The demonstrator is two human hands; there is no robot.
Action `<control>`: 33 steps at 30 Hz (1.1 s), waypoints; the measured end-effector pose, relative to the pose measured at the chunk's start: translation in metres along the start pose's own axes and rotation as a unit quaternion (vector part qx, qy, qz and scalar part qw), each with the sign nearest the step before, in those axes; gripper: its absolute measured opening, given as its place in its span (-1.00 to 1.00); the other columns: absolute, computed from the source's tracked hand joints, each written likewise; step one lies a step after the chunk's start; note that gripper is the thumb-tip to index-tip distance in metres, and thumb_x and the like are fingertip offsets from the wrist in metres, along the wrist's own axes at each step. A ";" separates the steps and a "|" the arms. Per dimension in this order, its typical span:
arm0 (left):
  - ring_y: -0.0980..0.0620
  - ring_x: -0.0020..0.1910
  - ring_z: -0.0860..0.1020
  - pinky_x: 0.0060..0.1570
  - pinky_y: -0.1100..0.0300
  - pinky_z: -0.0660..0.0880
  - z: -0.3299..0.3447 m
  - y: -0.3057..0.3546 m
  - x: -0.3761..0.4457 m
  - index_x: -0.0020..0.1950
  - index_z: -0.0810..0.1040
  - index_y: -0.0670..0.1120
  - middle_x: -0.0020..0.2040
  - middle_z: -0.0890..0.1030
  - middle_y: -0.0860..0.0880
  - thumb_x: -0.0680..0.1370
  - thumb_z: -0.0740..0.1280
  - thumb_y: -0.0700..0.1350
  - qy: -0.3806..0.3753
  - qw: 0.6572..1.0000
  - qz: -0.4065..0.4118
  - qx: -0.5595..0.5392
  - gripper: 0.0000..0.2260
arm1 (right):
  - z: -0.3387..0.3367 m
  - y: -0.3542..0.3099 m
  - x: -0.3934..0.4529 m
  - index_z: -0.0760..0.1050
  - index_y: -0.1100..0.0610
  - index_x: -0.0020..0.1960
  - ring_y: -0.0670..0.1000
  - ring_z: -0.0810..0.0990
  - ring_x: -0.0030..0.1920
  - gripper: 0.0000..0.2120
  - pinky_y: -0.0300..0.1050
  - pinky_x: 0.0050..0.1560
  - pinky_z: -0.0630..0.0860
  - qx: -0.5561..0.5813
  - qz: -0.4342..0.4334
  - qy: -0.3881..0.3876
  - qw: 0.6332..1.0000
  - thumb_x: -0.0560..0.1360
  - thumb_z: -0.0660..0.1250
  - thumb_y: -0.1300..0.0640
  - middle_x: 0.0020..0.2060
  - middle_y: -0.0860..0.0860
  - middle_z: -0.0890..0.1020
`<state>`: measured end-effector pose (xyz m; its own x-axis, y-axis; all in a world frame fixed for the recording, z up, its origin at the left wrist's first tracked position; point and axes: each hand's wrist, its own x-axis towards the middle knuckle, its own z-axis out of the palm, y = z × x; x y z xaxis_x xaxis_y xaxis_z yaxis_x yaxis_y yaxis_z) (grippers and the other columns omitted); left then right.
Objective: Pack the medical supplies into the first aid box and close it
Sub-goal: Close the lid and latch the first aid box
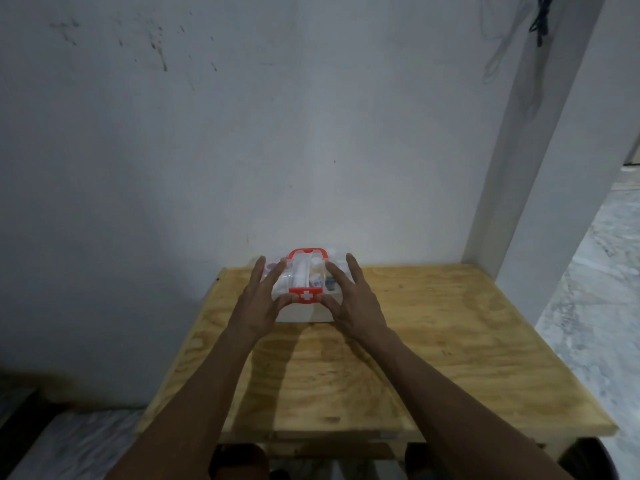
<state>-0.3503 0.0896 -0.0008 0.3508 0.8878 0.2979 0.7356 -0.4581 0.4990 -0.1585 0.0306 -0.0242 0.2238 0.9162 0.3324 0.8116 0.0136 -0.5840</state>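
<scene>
Plywood table (433, 341): hands (353, 303) press clear-lidded box (301, 311).

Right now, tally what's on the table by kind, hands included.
First aid box, clear lid down, red handle and red latch: 1
Hands on the box: 2, left hand and right hand, fingers spread over the lid, thumbs by the latch
Loose supplies on the wooden table: 0
Total: 3
Items inside show through the lid, too blurred to count.

First aid box (304, 308) at table's (433, 341) far edge against wall (242, 150), left hand (258, 306) and right hand (353, 303) flanking it
</scene>
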 end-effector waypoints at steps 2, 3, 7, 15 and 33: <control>-0.14 0.54 0.16 0.38 -0.11 0.31 -0.001 0.001 0.001 0.56 0.13 0.07 0.61 0.01 -0.05 0.50 0.29 0.21 -0.005 1.000 0.000 -0.018 -0.32 | -0.001 0.000 0.002 0.08 -0.22 0.55 0.20 0.13 0.58 -0.30 0.32 0.45 0.28 0.007 0.001 -0.002 1.000 0.48 0.14 -0.41 0.62 -0.08 -0.07; -0.14 0.55 0.15 0.39 -0.12 0.29 -0.001 0.002 0.001 0.56 0.13 0.07 0.61 0.01 -0.05 0.50 0.28 0.22 -0.005 1.000 0.001 -0.024 -0.31 | -0.002 0.001 0.003 0.11 -0.22 0.54 0.19 0.14 0.57 -0.30 0.32 0.45 0.28 0.010 0.002 -0.003 1.000 0.48 0.16 -0.40 0.62 -0.07 -0.06; -0.12 0.55 0.13 0.42 -0.12 0.24 0.002 0.002 0.007 0.56 0.13 0.08 0.61 0.01 -0.03 0.51 0.27 0.21 0.000 0.999 0.001 -0.040 -0.33 | -0.004 0.003 0.014 0.17 -0.20 0.53 0.17 0.16 0.57 -0.34 0.26 0.46 0.29 0.019 0.003 0.001 1.000 0.50 0.23 -0.36 0.62 -0.06 -0.03; -0.15 0.55 0.13 0.42 -0.10 0.25 0.006 -0.004 0.041 0.56 0.14 0.05 0.61 0.01 -0.06 0.53 0.22 0.20 -0.003 0.999 0.012 -0.042 -0.36 | 0.003 0.011 0.048 0.22 -0.18 0.52 0.18 0.23 0.54 -0.37 0.23 0.42 0.35 0.016 -0.003 0.018 1.000 0.52 0.20 -0.34 0.62 -0.03 0.00; -0.17 0.56 0.10 0.41 -0.10 0.26 0.011 -0.012 0.071 0.57 0.11 0.04 0.61 -0.03 -0.08 0.56 0.24 0.15 -0.012 1.000 0.012 -0.020 -0.37 | 0.015 0.018 0.077 0.22 -0.17 0.53 0.16 0.24 0.54 -0.38 0.24 0.44 0.34 0.022 -0.007 0.029 0.999 0.53 0.19 -0.34 0.62 -0.03 0.02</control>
<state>-0.3276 0.1586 0.0055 0.3825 0.8770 0.2908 0.7027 -0.4805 0.5248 -0.1350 0.1073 -0.0204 0.2452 0.8908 0.3827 0.7905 0.0447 -0.6108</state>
